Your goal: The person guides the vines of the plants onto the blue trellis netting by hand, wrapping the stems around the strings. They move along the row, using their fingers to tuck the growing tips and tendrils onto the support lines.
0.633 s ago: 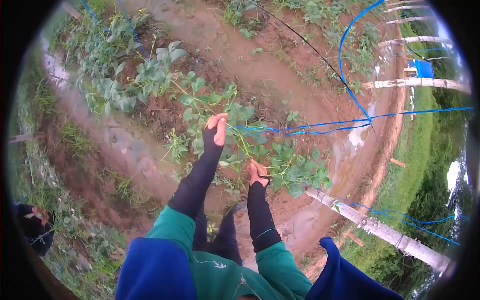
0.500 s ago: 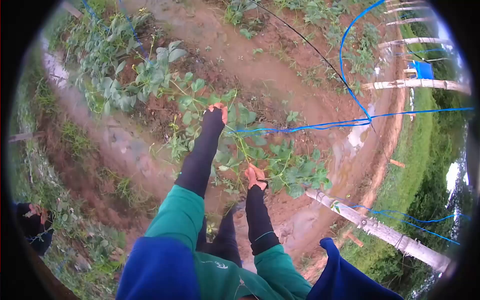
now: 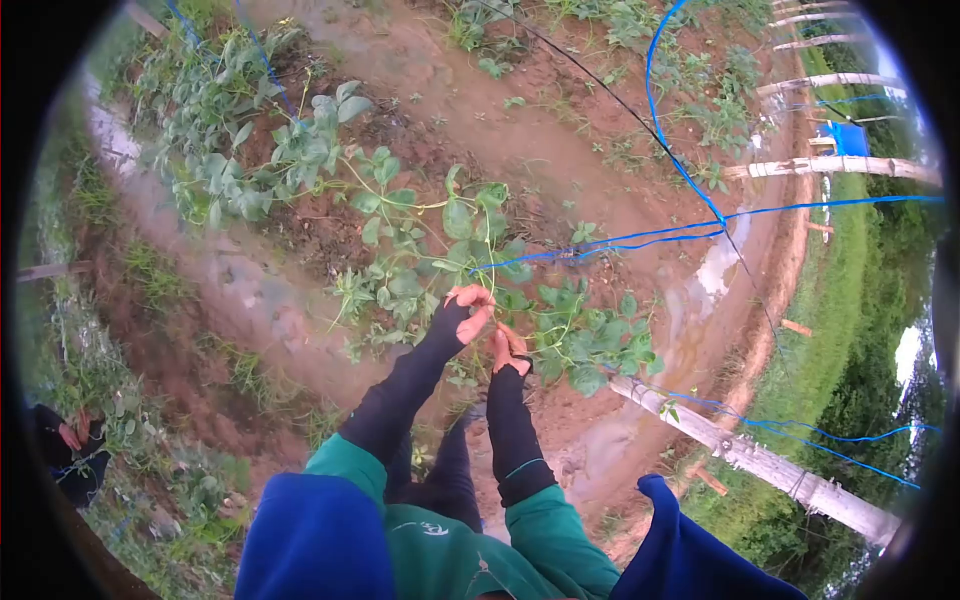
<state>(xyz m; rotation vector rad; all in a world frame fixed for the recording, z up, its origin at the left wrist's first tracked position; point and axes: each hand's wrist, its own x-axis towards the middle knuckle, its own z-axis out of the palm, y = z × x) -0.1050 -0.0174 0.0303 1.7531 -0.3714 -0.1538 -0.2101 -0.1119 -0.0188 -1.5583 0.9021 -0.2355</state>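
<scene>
My left hand (image 3: 470, 308) is closed, its fingertips pinched at a thin green vine stem (image 3: 490, 255) that runs down through the leaves. Just right of it and slightly lower, my right hand (image 3: 510, 348) is closed around the lower part of the same vine; the fingertips nearly meet the left ones. Broad green leaves (image 3: 458, 218) spread above and to the left of my hands, with more leaves (image 3: 600, 345) on the right. Blue twine (image 3: 620, 243) stretches from the right and ends among the stems close above my fingers. The exact grip points are too small to make out.
A pale wooden post (image 3: 740, 448) slants at the lower right, with blue twine tied along it. A black line (image 3: 600, 85) crosses above. Muddy, wet soil (image 3: 480, 120) lies between plant rows. Another person's hand (image 3: 70, 436) shows at the far left.
My left hand has come down and right from the upper leaves to beside my right hand, which stays nearly in place. The uncovered vine shows more, and the blue twine has shifted left.
</scene>
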